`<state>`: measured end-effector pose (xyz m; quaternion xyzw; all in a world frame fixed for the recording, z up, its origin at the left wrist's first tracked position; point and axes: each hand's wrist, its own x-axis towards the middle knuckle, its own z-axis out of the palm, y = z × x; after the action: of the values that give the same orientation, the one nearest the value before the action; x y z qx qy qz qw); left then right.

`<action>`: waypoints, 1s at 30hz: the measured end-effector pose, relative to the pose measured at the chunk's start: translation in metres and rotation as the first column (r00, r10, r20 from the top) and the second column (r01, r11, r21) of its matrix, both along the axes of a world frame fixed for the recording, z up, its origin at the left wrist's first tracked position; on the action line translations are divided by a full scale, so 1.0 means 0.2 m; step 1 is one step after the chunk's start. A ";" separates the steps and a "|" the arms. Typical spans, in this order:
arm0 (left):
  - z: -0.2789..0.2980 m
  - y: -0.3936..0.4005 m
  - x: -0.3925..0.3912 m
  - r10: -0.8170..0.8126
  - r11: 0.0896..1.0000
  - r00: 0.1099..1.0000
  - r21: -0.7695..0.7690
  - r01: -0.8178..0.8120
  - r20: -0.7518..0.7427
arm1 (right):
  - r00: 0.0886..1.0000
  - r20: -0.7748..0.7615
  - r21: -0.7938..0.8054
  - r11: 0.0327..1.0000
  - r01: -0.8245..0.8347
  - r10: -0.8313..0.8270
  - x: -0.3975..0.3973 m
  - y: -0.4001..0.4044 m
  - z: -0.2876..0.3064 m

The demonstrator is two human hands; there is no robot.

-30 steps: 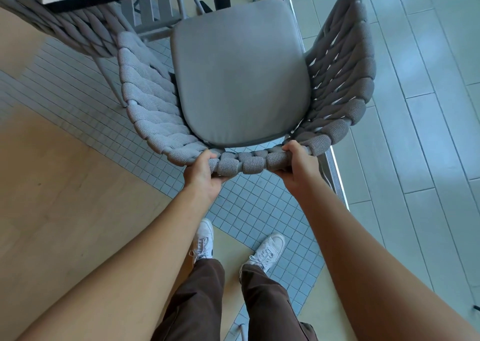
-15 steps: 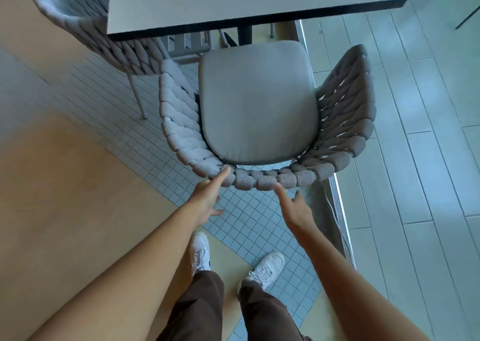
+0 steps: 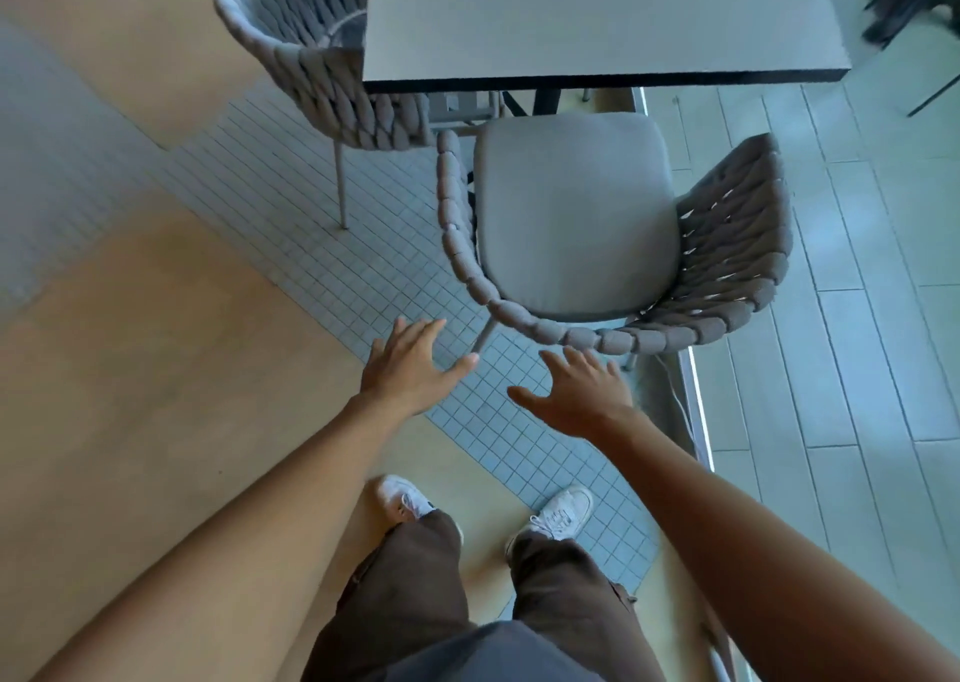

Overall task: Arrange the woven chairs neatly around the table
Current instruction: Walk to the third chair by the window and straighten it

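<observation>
Tiled and plank flooring beneath white table [image 3: 597, 16]; near woven chair [image 3: 571, 214] tucked at its front edge, backrest rim lying crosswise just ahead of left hand [image 3: 410, 364] and right hand [image 3: 576, 390], both spread-fingered, empty, right nearer; second woven chair [image 3: 317, 52] at table's left.

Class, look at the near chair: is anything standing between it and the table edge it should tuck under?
Nothing visible blocks it. The near chair faces the table, its cushion front right at the table edge. The second chair stands to its left, at the table's side. Both hands are open, off the chair back.
</observation>
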<state>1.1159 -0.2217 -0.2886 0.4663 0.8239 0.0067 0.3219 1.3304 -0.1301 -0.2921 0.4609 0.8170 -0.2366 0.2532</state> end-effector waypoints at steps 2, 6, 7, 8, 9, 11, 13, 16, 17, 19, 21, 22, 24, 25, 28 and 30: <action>0.02 -0.08 -0.13 0.006 1.000 1.000 0.017 -0.005 -0.018 | 0.999 -0.003 0.055 0.997 -0.048 0.048 -0.15 -0.04 0.04; 0.09 -0.21 -0.38 0.044 0.998 0.998 0.052 -0.042 -0.044 | 0.993 -0.024 0.156 0.982 -0.108 0.113 -0.45 -0.11 0.12; 0.10 -0.23 -0.43 0.040 0.998 0.998 0.052 -0.037 -0.056 | 0.992 -0.032 0.165 0.980 -0.113 0.119 -0.51 -0.12 0.14; 0.11 -0.26 -0.49 0.040 0.998 0.997 0.054 -0.037 -0.063 | 0.990 -0.038 0.175 0.976 -0.127 0.136 -0.58 -0.14 0.15; 0.13 -0.29 -0.56 0.047 0.997 0.997 0.060 -0.043 -0.066 | 0.987 -0.043 0.185 0.972 -0.146 0.156 -0.66 -0.16 0.17; 0.15 -0.35 -0.67 0.072 0.995 0.994 0.073 -0.066 -0.078 | 0.981 -0.062 0.192 0.967 -0.170 0.185 -0.80 -0.19 0.19; 0.17 -0.40 -0.80 0.096 0.993 0.991 0.081 -0.089 -0.093 | 0.974 -0.078 0.194 0.961 -0.196 0.214 -0.94 -0.22 0.22; 0.20 -0.46 -0.98 0.136 0.989 0.986 0.065 -0.130 -0.100 | 0.961 -0.104 0.196 0.952 -0.234 0.258 -1.14 -0.23 0.27; 0.21 -0.48 -1.06 0.167 0.985 0.982 0.055 -0.162 -0.091 | 0.955 -0.114 0.191 0.949 -0.250 0.275 -1.24 -0.22 0.28; 0.22 -0.48 -1.13 0.186 0.982 0.978 0.040 -0.183 -0.090 | 0.950 -0.133 0.178 0.950 -0.256 0.281 -1.32 -0.20 0.29; 0.23 -0.49 -1.24 0.189 0.982 0.975 0.039 -0.186 -0.120 | 0.941 -0.138 0.176 0.943 -0.282 0.307 -1.45 -0.17 0.29; 0.24 -0.48 -1.29 0.190 0.982 0.972 0.041 -0.186 -0.136 | 0.938 -0.143 0.171 0.942 -0.289 0.314 -1.51 -0.15 0.28; 0.24 -0.47 -1.43 0.198 0.980 0.967 0.043 -0.193 -0.163 | 0.934 -0.149 0.156 0.940 -0.302 0.325 -1.65 -0.12 0.28; 0.24 -0.46 -1.51 0.204 0.979 0.963 0.043 -0.199 -0.175 | 0.932 -0.150 0.151 0.939 -0.309 0.331 -1.73 -0.10 0.27; 0.22 -0.41 -1.73 0.217 0.976 0.955 0.047 -0.212 -0.201 | 0.918 -0.161 0.134 0.930 -0.343 0.362 -1.96 -0.03 0.23; 0.21 -0.35 -1.88 0.218 0.976 0.953 0.045 -0.213 -0.213 | 0.910 -0.171 0.134 0.924 -0.359 0.378 -2.12 0.04 0.21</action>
<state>0.7403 -0.2923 -0.2460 0.3752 0.8998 -0.0001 0.2227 0.9073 -0.1225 -0.2504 0.2851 0.9207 -0.1871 0.1896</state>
